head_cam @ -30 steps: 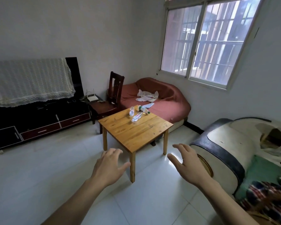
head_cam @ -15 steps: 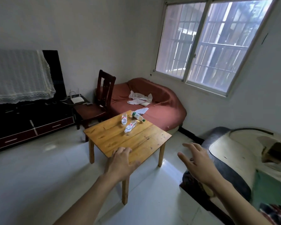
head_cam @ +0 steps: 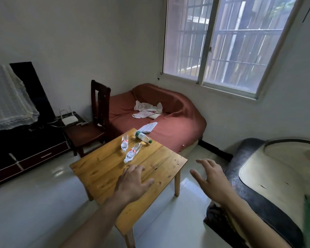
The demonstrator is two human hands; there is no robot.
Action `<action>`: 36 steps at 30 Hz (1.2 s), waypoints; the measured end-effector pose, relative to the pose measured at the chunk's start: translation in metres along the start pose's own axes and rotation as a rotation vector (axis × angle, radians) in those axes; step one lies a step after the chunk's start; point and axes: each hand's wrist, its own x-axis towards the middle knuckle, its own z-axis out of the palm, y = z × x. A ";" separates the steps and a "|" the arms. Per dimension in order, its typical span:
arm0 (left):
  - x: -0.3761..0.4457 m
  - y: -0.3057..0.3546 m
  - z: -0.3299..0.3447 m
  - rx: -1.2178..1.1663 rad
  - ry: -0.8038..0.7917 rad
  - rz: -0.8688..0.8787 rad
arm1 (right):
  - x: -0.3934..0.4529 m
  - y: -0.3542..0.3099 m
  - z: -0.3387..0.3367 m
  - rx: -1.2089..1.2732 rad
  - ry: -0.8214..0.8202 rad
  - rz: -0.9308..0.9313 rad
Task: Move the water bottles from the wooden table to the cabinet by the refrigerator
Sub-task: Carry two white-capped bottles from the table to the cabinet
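Three water bottles [head_cam: 131, 154] lie on their sides at the far end of the bench [head_cam: 104, 169], centre frame. Our left hand [head_cam: 132, 185] and right hand [head_cam: 210, 176] hover spread wide and empty, fingers loosely splayed, ready to scoop one each.

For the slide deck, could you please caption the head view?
Both empty hands, left and right, reach toward three water bottles lying on the wooden table.

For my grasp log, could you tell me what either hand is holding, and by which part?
Nothing is held: the left hand and right hand are open and empty, and all three water bottles lie on the wooden table.
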 end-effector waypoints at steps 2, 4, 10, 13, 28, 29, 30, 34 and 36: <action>0.031 0.008 -0.001 0.013 0.021 -0.003 | 0.033 0.008 -0.002 0.011 -0.018 -0.017; 0.060 0.012 0.000 0.024 0.025 -0.020 | 0.064 0.013 -0.003 0.000 -0.030 -0.024; 0.141 0.007 0.016 0.000 -0.006 -0.072 | 0.151 0.023 0.017 0.019 -0.089 -0.062; 0.193 -0.009 0.024 -0.024 0.002 -0.090 | 0.203 0.026 0.034 -0.002 -0.105 -0.072; 0.366 -0.093 0.037 -0.188 0.029 -0.309 | 0.414 -0.008 0.115 -0.155 -0.316 -0.196; 0.370 -0.100 0.039 -0.182 0.033 -0.336 | 0.424 -0.009 0.123 -0.150 -0.333 -0.211; 0.375 -0.106 0.041 -0.177 0.034 -0.366 | 0.434 -0.009 0.130 -0.147 -0.349 -0.229; 0.389 -0.124 0.055 -0.175 0.034 -0.500 | 0.479 -0.005 0.160 -0.148 -0.433 -0.313; 0.396 -0.128 0.065 -0.163 0.036 -0.568 | 0.503 0.002 0.176 -0.124 -0.483 -0.352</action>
